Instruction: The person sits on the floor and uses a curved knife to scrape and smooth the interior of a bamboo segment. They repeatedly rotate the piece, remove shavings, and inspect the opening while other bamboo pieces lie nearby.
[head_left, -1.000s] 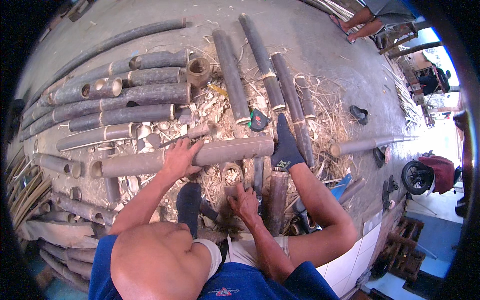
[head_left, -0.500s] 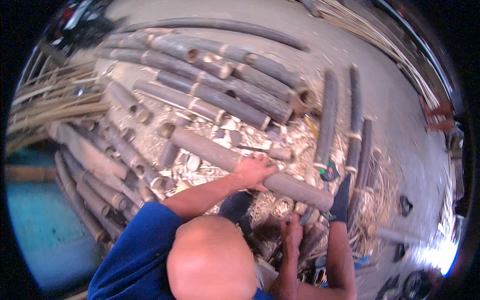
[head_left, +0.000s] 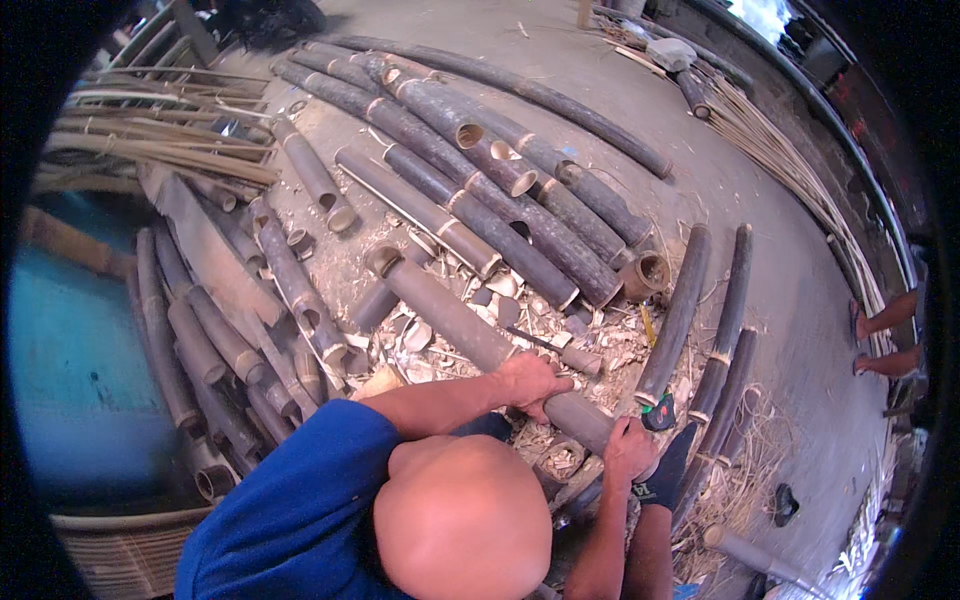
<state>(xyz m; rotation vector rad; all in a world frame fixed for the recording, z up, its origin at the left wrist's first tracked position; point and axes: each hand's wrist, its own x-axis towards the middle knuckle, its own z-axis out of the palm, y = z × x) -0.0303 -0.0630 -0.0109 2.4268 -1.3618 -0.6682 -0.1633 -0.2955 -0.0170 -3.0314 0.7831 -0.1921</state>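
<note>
A long grey bamboo tube lies slanted across a litter of bamboo chips, its open end toward the upper left. My left hand rests on top of it near its lower end, with the fingers curled over it. At that near end my right hand is closed around the tube. A foot in a dark sock is pressed against the same end. What lies under my right hand is hidden.
Many dark bamboo poles lie side by side behind the tube, and shorter cut sections to the left. Two thin poles lie on the right beside a green tape measure. Another person's legs show at the right edge.
The view has swung round, so the pile now sits upper left. My left hand stays on the tube. My right hand has come up from the chips to the tube's near end.
</note>
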